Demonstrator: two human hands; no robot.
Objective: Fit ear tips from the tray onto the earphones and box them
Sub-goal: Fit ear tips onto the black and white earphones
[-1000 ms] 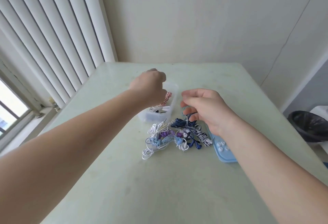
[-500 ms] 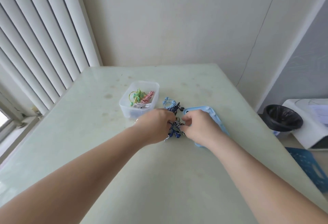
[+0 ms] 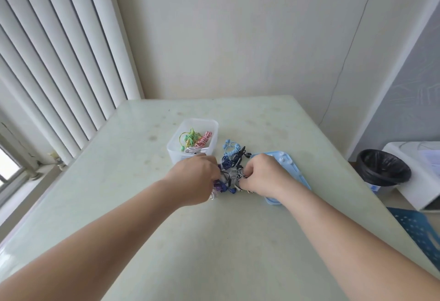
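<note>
A tangled pile of earphones [image 3: 230, 172] in blue, purple, black and white lies mid-table. My left hand [image 3: 195, 176] and my right hand [image 3: 260, 175] both dig into the pile, fingers curled around cords; the fingertips are hidden. A light blue ear tip tray [image 3: 294, 168] with white tips lies right of the pile, partly under my right wrist. A clear plastic box [image 3: 176, 148] behind the pile holds green, pink and white earphones. A coiled light blue earphone [image 3: 229, 149] lies behind the pile.
The pale green table [image 3: 214, 241] stretches toward me. Vertical blinds [image 3: 59, 62] hang at left. Off the table's right edge stand a black-lined bin [image 3: 383, 169], a white unit [image 3: 419, 174] and a blue perforated panel [image 3: 419, 226] on the floor.
My left hand came back from the clear box to the pile. My right hand lowered onto the pile as well. The view has tilted and shifted right.
</note>
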